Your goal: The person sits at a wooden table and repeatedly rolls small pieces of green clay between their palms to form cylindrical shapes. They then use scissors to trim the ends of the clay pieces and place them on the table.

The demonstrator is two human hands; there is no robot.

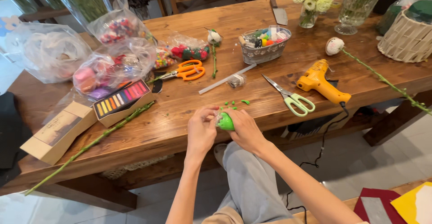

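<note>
Lower centre: left hand (201, 129) and right hand (243, 127) are pinching a green lump (225, 122); over the desk (180, 111) edge, crumbs may be dropping floorward.

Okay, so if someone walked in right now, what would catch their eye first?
Probably the bright green lump pinched between the left hand and right hand at the near edge of the wooden table. Then the yellow glue gun to the right, beside the green-handled scissors, and the orange-handled scissors further left.
</note>
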